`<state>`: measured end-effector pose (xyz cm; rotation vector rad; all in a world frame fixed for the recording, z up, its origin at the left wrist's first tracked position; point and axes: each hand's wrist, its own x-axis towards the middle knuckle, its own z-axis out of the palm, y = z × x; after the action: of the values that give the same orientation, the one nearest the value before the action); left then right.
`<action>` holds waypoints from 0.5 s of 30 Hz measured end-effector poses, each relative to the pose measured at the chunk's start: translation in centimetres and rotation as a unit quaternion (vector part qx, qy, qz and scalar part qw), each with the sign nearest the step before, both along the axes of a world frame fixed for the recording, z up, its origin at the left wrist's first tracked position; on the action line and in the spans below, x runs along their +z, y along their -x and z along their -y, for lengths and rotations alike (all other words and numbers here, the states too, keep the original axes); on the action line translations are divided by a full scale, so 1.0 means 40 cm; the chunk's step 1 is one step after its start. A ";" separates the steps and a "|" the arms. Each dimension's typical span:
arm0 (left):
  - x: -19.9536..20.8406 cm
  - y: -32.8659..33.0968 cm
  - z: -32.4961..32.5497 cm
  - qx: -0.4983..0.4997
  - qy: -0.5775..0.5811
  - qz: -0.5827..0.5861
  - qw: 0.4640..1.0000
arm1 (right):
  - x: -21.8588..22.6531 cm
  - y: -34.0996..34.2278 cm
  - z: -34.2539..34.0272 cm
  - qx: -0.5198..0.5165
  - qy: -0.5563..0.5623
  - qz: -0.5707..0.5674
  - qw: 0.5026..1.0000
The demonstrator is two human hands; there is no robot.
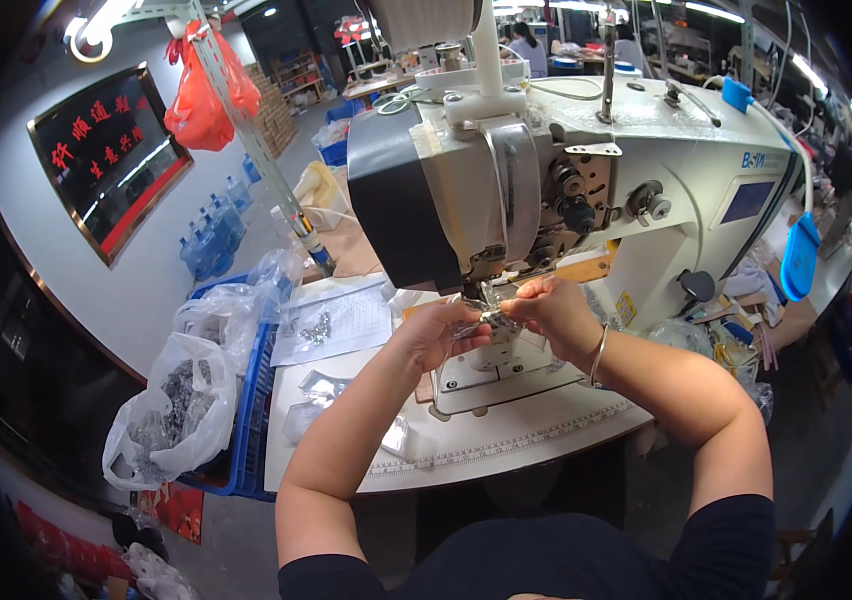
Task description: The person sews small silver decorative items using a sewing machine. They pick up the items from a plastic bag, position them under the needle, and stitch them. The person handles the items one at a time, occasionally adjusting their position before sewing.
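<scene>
Both my hands meet at the needle area of a large white sewing machine (586, 120), under its head. My left hand (438, 334) pinches a small clear and whitish piece (487, 314) from the left side, its fingers closed. From the right, the thumb and fingers of my right hand (558, 314) are closed at the same spot, close to the presser foot. What exactly the fingertips hold is too small and partly hidden. A bracelet circles my right wrist.
Left of the machine, a sheet of paper (351, 325) bears small shiny parts (317, 329). Clear plastic packets (324, 386) lie nearer me. A blue crate (251, 420) with bagged dark parts (181, 400) stands at the table's left edge. A ruler strip (506, 444) runs along the front.
</scene>
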<state>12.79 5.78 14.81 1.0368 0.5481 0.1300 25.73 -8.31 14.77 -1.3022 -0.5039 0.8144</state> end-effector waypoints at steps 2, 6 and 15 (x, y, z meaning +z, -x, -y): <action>0.002 -0.005 -0.009 -0.010 -0.014 0.001 1.000 | -0.002 -0.008 -0.009 -0.003 0.006 0.035 0.999; 0.012 -0.011 -0.013 -0.019 -0.023 0.013 0.999 | 0.007 -0.010 -0.012 -0.025 0.033 0.108 0.993; 0.013 -0.019 -0.027 -0.011 -0.041 0.005 0.999 | 0.023 -0.017 -0.021 -0.065 0.079 0.436 0.894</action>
<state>13.55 6.88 15.32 1.1204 0.5248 0.1388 26.40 -7.47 15.71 -1.8139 -1.0561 0.1090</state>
